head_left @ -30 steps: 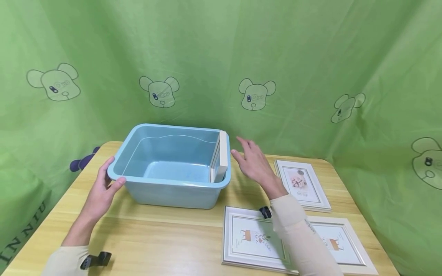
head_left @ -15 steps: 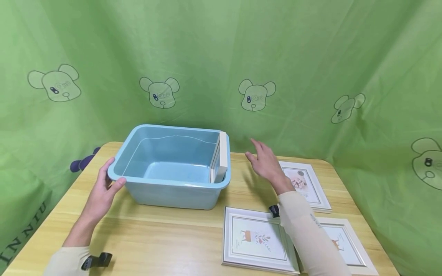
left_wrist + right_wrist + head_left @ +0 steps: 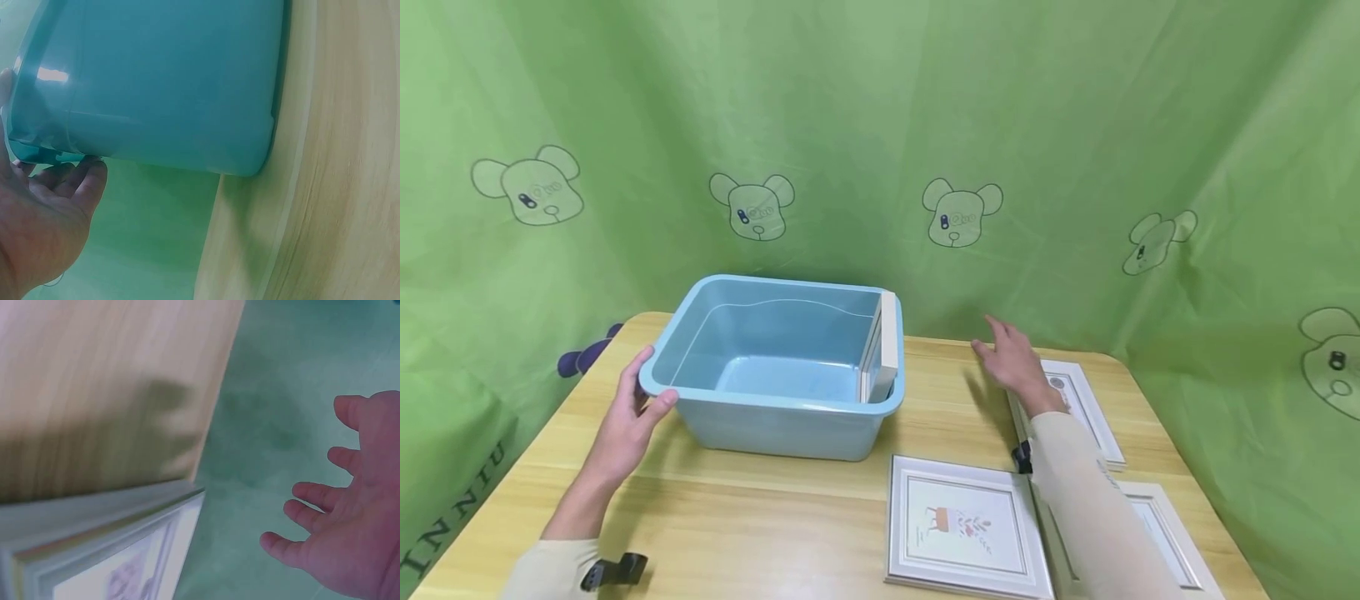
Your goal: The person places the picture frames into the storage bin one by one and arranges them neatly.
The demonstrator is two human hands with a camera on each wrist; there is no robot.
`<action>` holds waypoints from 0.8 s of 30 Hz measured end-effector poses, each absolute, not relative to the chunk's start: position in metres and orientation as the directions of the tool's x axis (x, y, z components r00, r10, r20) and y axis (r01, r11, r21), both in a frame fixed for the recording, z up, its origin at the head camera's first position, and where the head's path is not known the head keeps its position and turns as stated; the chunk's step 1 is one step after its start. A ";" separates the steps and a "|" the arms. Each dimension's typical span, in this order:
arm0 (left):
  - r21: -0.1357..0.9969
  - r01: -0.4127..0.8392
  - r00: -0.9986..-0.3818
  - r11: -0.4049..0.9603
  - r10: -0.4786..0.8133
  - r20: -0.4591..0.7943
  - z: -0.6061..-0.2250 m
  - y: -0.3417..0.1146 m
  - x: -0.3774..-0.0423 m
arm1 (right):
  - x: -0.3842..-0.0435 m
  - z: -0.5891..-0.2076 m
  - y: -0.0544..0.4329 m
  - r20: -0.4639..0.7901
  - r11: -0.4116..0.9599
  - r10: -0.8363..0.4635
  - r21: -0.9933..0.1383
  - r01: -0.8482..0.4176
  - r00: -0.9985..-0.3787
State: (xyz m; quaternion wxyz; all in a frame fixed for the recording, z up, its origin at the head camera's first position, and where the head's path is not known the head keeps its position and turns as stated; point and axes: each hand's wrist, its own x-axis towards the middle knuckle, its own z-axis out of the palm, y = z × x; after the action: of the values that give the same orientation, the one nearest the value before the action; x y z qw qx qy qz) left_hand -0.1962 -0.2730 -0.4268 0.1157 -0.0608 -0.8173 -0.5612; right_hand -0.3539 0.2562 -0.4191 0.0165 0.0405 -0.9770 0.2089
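Observation:
A light blue plastic basin [image 3: 782,429] sits on the table. My left hand [image 3: 622,429] grips its rim at the near left corner, thumb on the front and fingers round the side; the left wrist view has those fingers curled under the rim. A white picture frame [image 3: 880,354] stands on edge inside, against the basin's right wall. My right hand [image 3: 1017,368] hovers over the far right of the table with spread fingers and holds nothing. Beneath and beside it lies a frame with a flower picture [image 3: 1090,408], partly hidden by the hand and sleeve.
Near the front lies a frame with a deer picture [image 3: 966,527]. Another white frame [image 3: 1180,542] lies to its right, partly under the right sleeve. A green curtain [image 3: 850,125] with bear heads hangs close behind the wooden table [image 3: 737,533].
My right hand has moved right, away from the basin and over the flower-picture frame. The left hand keeps its grip on the rim, and the basin stays in place.

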 end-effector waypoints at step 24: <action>0.905 0.237 -0.963 0.354 -0.038 0.267 -0.430 -0.274 -0.199 | -0.363 -0.448 0.303 -0.105 0.950 0.000 -0.309 0.033 -0.994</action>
State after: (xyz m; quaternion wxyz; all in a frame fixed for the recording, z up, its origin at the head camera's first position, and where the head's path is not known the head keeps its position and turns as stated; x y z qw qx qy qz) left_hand -0.1986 -0.2744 -0.4298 0.1217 -0.0614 -0.8136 -0.5652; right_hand -0.3632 0.3032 -0.4475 -0.0519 -0.0083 -0.9862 0.1571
